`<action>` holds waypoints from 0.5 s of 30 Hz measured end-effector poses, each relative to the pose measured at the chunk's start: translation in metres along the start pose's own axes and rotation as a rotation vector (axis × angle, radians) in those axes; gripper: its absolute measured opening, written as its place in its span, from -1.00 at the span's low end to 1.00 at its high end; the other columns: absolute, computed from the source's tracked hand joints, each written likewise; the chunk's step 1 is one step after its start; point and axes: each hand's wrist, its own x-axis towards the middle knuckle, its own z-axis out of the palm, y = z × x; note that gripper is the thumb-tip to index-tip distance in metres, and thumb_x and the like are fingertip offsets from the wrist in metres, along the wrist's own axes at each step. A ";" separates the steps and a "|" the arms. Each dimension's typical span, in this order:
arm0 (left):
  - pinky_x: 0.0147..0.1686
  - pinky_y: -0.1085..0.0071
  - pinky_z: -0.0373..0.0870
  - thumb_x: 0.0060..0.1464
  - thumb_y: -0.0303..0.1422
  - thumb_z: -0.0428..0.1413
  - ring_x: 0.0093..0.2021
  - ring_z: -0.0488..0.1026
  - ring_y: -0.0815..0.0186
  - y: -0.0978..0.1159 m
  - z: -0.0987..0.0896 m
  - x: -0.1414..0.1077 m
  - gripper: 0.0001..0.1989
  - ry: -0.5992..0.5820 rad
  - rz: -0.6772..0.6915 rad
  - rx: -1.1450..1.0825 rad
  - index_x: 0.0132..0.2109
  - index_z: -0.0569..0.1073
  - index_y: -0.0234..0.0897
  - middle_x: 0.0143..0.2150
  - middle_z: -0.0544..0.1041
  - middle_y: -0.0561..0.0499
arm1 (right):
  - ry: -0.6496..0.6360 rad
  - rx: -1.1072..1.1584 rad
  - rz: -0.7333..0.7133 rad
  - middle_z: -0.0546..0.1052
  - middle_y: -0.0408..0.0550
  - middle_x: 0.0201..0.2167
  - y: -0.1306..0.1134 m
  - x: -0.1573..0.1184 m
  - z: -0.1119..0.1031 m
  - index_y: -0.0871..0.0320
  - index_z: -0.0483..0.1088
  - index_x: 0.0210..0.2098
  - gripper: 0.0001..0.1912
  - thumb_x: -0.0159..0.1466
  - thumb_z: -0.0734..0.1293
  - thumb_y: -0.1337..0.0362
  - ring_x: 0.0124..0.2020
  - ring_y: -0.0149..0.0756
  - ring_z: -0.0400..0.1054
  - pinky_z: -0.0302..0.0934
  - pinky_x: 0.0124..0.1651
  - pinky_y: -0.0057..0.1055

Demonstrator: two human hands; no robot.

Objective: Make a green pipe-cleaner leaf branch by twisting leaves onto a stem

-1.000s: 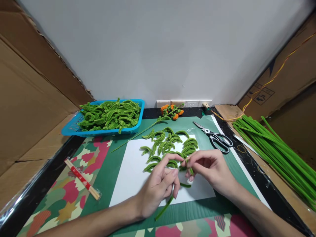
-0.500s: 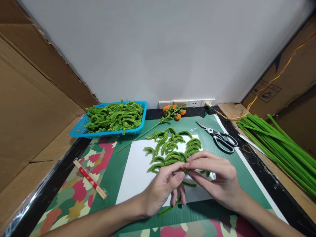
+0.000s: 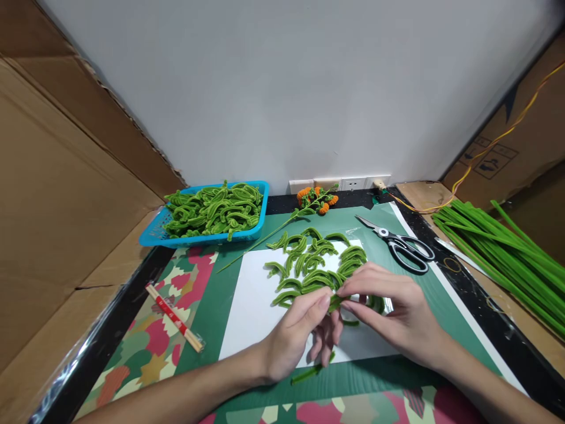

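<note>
Find the green mat (image 3: 209,312) and then the sheet (image 3: 251,306) beneath left hand (image 3: 294,335) and right hand (image 3: 397,306). See stems (image 3: 512,265) well right of right hand; basket (image 3: 154,232) ahead and left of left hand; flower (image 3: 304,196) ahead of both; scissors (image 3: 389,235) just beyond right; chopsticks (image 3: 174,317) left of left; pieces (image 3: 318,278) just ahead. Cannot tell left's hold, if any, on the strip (image 3: 306,374) under its curled fingers. Pinch one short green bit (image 3: 335,302) between both hands, with each thumb and forefinger nearly together.

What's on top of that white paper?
Curved fuzzy green pieces lie on the white paper. The left hand and right hand hide part of it, so I can't see everything beneath them.
</note>
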 end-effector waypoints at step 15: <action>-0.69 0.62 0.12 0.47 0.09 0.00 -0.67 0.35 0.49 -0.005 -0.001 -0.001 -0.53 0.039 -0.051 -0.014 -0.24 0.26 -0.21 -0.51 0.41 0.15 | -0.104 -0.045 -0.156 0.62 0.00 -0.25 0.006 -0.002 -0.003 0.19 0.57 -0.10 -0.83 0.43 0.41 0.55 -0.21 -0.24 0.47 0.39 -0.11 -0.27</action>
